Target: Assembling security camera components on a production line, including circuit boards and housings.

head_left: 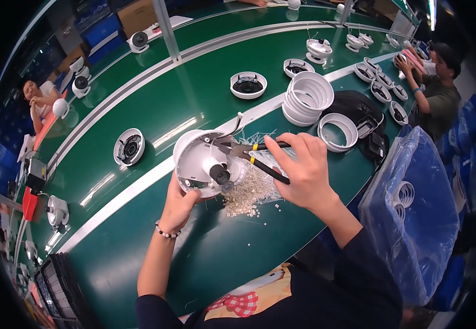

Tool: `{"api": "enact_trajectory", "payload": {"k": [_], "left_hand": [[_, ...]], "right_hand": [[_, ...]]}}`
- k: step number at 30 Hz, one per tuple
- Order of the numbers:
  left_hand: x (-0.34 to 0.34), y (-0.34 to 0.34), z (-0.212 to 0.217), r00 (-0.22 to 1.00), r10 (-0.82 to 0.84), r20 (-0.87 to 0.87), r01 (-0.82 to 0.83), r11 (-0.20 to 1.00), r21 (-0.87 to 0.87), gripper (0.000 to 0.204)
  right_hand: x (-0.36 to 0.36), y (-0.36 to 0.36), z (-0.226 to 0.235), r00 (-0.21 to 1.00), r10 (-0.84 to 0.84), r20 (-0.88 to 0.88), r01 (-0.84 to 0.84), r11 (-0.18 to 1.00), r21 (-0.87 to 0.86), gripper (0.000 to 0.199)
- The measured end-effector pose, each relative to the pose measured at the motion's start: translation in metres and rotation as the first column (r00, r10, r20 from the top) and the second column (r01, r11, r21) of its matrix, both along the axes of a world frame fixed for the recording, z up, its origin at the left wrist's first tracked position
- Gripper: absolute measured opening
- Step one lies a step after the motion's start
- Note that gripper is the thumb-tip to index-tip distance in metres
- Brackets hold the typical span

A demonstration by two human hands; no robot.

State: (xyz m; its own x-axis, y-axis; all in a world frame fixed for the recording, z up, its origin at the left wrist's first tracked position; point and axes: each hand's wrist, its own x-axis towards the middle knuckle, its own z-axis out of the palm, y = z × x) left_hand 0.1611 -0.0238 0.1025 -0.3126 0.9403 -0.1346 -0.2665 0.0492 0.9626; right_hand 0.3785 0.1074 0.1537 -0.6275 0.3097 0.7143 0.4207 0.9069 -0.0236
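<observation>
My left hand [179, 204] grips a white round camera housing [197, 159] by its lower rim, tilted so its open inside faces me. A black lens [219, 174] sits inside, and a short cable [238, 122] sticks up from the far edge. In my right hand [306, 170] is a pair of cutting pliers [242, 151] with black and yellow handles. Their jaws are at the right rim of the housing; what lies between them is too small to make out. Beneath, a heap of small cream-coloured pieces [243, 200] and clear plastic strips lies on the green table [221, 247].
White rings [307, 98] stand stacked beyond my right hand, beside a single ring [338, 132] and a black bag [356, 112]. A blue bin with a clear liner [413, 230] stands at right. Housings [248, 85] sit on the green conveyor [205, 82]. Co-workers sit left and right.
</observation>
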Motion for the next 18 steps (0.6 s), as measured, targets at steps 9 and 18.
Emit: {"api": "enact_trajectory", "payload": {"k": [9,18], "left_hand": [[0.0,-0.003,-0.005,0.991,-0.003,-0.134,0.008,0.999,0.035,0.059],[0.005,-0.003,0.013,0.987,-0.078,-0.141,0.075,0.997,-0.032,0.073]], "right_hand": [[-0.004,-0.004,-0.005,0.999,-0.038,0.03,0.036,0.998,0.06,0.055],[-0.009,0.002,-0.01,0.998,0.035,0.043,-0.035,0.999,-0.019,0.049]]}}
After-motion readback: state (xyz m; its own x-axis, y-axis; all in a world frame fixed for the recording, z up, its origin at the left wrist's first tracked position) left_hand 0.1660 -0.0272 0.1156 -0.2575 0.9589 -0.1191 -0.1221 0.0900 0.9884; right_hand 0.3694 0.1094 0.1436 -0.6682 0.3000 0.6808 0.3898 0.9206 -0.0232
